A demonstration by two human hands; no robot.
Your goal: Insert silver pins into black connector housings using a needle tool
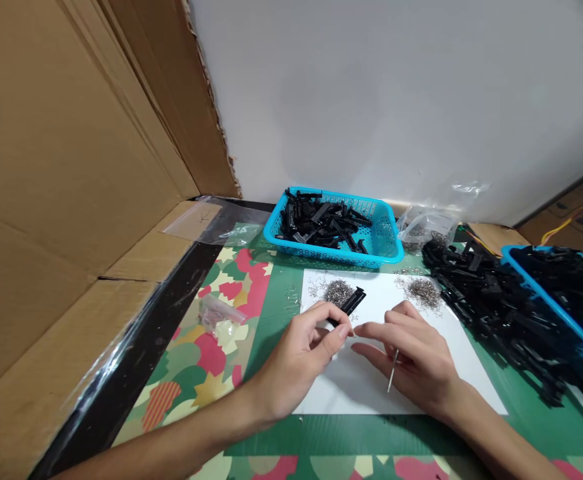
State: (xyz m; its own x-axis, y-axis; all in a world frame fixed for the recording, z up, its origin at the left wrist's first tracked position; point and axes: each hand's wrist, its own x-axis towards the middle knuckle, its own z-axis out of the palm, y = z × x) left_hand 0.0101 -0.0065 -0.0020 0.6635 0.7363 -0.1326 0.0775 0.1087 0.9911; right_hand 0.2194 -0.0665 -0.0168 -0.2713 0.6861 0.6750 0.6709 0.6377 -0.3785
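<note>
My left hand (316, 340) is closed in a pinch over a white sheet (341, 393). A narrow black plastic piece (354, 301) sticks out behind its fingers, and its lower end is hidden by them. My right hand (411, 353) is just to the right, its index fingertip at or very near the left fingertips. Its thumb stands apart below, while the curled fingers hold a thin metal rod-like tool (393, 371) pointing down. Beyond the left hand lies a pile of tiny metal pins (339, 292). A second pile of small metal pieces (424, 291) lies beyond the right hand.
A blue basket (331, 255) of black plastic pieces stands at the back. Loose black pieces (501, 300) heap at the right beside another blue basket (556, 300). Clear plastic bags (241, 227) lie at the back left. Cardboard (71, 167) walls the left side.
</note>
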